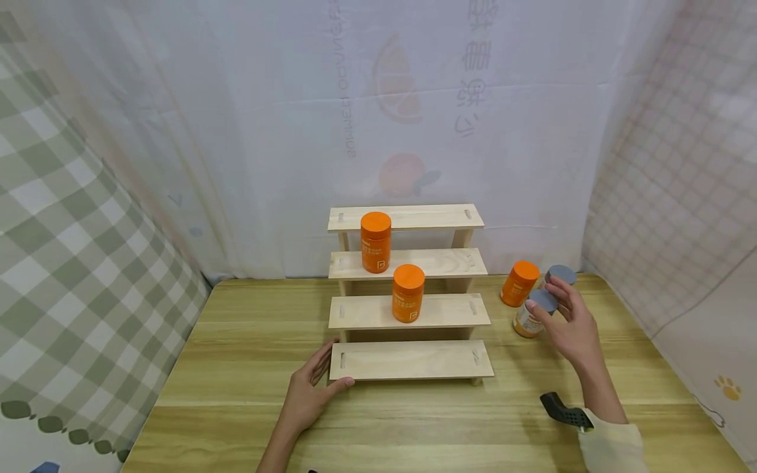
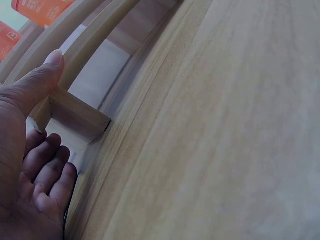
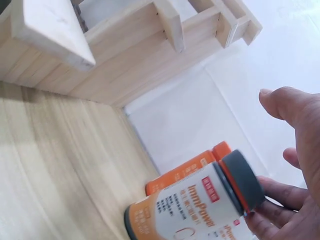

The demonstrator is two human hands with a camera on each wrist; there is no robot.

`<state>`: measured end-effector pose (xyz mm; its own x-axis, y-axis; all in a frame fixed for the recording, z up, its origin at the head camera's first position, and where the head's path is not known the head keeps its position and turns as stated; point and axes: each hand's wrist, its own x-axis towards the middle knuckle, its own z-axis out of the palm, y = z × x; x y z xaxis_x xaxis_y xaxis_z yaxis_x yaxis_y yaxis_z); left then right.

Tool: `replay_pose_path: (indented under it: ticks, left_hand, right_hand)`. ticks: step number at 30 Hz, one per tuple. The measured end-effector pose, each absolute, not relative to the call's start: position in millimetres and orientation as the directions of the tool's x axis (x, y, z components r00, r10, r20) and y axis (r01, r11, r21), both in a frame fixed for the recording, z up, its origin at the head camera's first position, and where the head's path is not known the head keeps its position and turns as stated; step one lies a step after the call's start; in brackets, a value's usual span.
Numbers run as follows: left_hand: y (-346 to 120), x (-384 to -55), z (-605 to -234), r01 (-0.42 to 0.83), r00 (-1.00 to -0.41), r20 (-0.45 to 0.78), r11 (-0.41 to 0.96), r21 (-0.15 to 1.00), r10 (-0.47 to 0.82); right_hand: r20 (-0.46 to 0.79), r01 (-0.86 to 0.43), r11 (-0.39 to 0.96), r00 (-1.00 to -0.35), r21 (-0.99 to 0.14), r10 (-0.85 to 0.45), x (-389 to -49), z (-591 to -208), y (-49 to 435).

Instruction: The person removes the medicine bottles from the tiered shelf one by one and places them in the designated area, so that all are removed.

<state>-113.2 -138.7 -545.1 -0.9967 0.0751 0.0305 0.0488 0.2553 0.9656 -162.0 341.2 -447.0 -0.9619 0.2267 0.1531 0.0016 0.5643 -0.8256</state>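
My left hand (image 1: 309,392) rests at the left corner of the lowest step of a wooden stepped rack (image 1: 411,361). Its thumb lies along the front edge, with relaxed fingers beside the board's end; the left wrist view shows the palm bare. My right hand (image 1: 572,325) reaches over a white-and-orange jar (image 3: 185,205) with a grey lid. The fingers are at the far side of that lid, while the thumb stands apart from the jar in the right wrist view. Close behind are an orange jar (image 1: 520,284) and a second grey-lidded jar (image 1: 560,272), partly hidden by the fingers.
Two orange jars stand on the rack, one jar (image 1: 376,243) on the second step from the top and another jar (image 1: 408,293) one step lower. A wooden table (image 1: 236,368) carries everything. White cloth (image 1: 266,164) hangs behind, with checked cloth (image 1: 77,230) at the left.
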Motion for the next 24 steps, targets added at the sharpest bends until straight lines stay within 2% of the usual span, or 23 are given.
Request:
replay_pose_path:
  ticks: [9,24]
  left_hand:
    - [-138.7,-113.3,-544.9,0.042,-0.997,0.025,0.239,0.970,0.075]
    - [-138.5,-113.4,-545.5,0.046,-0.997,0.028,0.250,0.967,0.072]
  right_hand:
    - [0.174,-0.041,0.572,-0.968,-0.819,0.180,-160.9,-423.7,331.1]
    - [0.347,-0.282,0.558,-0.938,-0.780,0.012,-165.5,-393.6,292.6]
